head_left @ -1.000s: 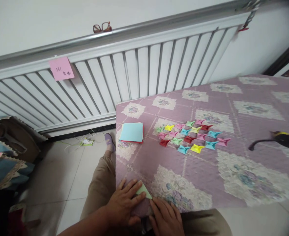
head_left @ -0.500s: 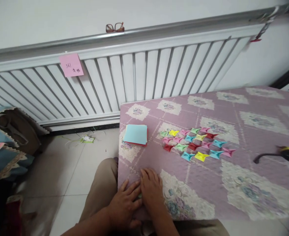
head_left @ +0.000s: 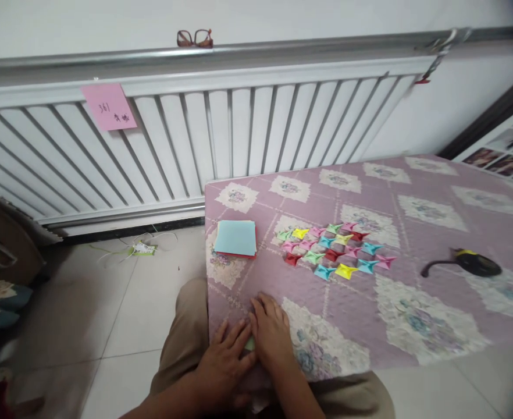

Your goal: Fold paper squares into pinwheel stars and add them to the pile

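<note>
Item: green paper piece (head_left: 250, 344), near edge of the quilted surface (head_left: 413, 326), which we pressed flat under left hand (head_left: 224, 366) and right hand (head_left: 271, 334), fingers spread, nothing pinched; we judged it light, thin, easily creased, best held by its edges.

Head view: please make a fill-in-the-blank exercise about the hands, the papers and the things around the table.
1. Both hands, the left hand and the right hand, press a small piece of ____ paper flat on the table.
2. The top sheet of the paper stack is light ____.
3. A pair of ____ lies on top of the radiator.
4. The sticky note on the radiator is ____.

Missing words: green; blue; glasses; pink
</note>
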Demonstrator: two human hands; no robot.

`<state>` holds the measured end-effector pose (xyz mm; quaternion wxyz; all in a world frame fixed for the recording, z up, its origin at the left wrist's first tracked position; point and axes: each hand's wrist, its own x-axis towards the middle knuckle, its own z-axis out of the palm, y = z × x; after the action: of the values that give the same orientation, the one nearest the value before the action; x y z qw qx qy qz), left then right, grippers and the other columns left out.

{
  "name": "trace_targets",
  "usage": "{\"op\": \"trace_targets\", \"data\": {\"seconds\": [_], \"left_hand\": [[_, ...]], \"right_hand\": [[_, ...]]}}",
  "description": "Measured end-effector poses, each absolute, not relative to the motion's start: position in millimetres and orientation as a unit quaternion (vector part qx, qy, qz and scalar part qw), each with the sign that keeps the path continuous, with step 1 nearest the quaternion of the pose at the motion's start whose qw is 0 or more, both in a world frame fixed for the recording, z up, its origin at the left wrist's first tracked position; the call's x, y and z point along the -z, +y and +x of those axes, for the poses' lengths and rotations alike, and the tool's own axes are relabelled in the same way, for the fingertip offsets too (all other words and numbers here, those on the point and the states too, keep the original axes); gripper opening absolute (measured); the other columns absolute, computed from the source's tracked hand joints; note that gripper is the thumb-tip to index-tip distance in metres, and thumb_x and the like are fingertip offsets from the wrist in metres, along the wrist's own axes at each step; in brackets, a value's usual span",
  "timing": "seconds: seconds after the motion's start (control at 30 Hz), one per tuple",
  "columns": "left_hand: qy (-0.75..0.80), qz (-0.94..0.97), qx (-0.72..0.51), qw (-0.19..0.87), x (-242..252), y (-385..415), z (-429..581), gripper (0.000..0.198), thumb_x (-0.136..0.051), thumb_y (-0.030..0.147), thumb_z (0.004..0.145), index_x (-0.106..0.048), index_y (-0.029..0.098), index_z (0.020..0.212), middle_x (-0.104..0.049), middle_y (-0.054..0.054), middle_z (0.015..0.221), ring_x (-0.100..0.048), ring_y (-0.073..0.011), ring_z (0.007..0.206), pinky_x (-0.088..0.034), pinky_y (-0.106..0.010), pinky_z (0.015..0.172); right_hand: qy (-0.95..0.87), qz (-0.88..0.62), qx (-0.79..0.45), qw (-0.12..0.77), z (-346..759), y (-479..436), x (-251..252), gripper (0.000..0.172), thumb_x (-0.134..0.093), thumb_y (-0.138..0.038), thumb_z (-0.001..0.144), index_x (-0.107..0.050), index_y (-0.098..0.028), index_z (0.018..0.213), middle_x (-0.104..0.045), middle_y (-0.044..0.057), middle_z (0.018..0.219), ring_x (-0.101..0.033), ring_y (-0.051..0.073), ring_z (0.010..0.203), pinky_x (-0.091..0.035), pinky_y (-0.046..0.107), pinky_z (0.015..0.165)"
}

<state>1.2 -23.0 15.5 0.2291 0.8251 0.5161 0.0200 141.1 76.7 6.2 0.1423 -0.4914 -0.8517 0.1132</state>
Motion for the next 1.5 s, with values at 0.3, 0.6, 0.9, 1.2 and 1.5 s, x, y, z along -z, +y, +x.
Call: {"op": "trace_targets", "data": {"seconds": [0.3,0.6,0.9,1.2,1.5], "left_hand": [[0.528,0.817,-0.034,0.228,-9,-22,4,0.097,-0.064,0.063,0.073,-0.009,0.037,0.148,0.012,-0.012,0.155,0.000,-0.0393,0.141,-0.006,-0.065,0.108],[0.522,0.827,-0.076,0.196,-2,-35,-4,0.087,-0.054,0.063,0.081,-0.013,0.026,0.149,-0.002,-0.013,0.156,-0.007,-0.0343,0.142,-0.007,-0.059,0.111],[0.585,0.795,-0.014,0.162,13,-59,-9,0.078,-0.055,0.038,0.083,-0.018,0.018,0.148,-0.013,-0.014,0.154,-0.013,-0.0317,0.142,-0.013,-0.058,0.110],[0.626,0.763,-0.034,0.156,-10,-63,-13,0.074,-0.063,0.045,0.077,-0.038,0.015,0.139,-0.031,-0.017,0.149,-0.029,-0.0360,0.135,-0.023,-0.059,0.107],[0.626,0.754,-0.131,0.148,-20,-12,4,0.017,-0.047,0.017,0.091,-0.064,0.021,0.093,-0.062,-0.003,0.099,-0.055,-0.0206,0.093,-0.044,-0.035,0.086]], "right_hand": [[-0.878,-0.427,-0.185,0.114,163,81,-11,0.047,-0.057,-0.033,0.083,-0.053,-0.022,0.128,-0.044,0.009,0.142,-0.034,0.026,0.133,-0.031,0.045,0.107],[-0.884,-0.434,-0.154,0.076,167,77,-11,0.046,-0.057,-0.029,0.082,-0.053,-0.025,0.128,-0.042,0.008,0.144,-0.031,0.026,0.135,-0.028,0.047,0.107],[-0.890,-0.435,-0.122,0.055,164,73,-22,0.044,-0.057,-0.030,0.084,-0.053,-0.027,0.128,-0.043,0.007,0.144,-0.032,0.025,0.135,-0.027,0.048,0.107],[-0.890,-0.434,-0.124,0.058,165,71,-21,0.045,-0.056,-0.030,0.085,-0.051,-0.026,0.129,-0.041,0.006,0.145,-0.030,0.025,0.136,-0.024,0.049,0.107],[-0.883,-0.433,-0.141,0.116,168,73,-19,0.041,-0.058,-0.027,0.083,-0.056,-0.024,0.124,-0.048,0.008,0.139,-0.037,0.025,0.132,-0.029,0.048,0.105]]}}
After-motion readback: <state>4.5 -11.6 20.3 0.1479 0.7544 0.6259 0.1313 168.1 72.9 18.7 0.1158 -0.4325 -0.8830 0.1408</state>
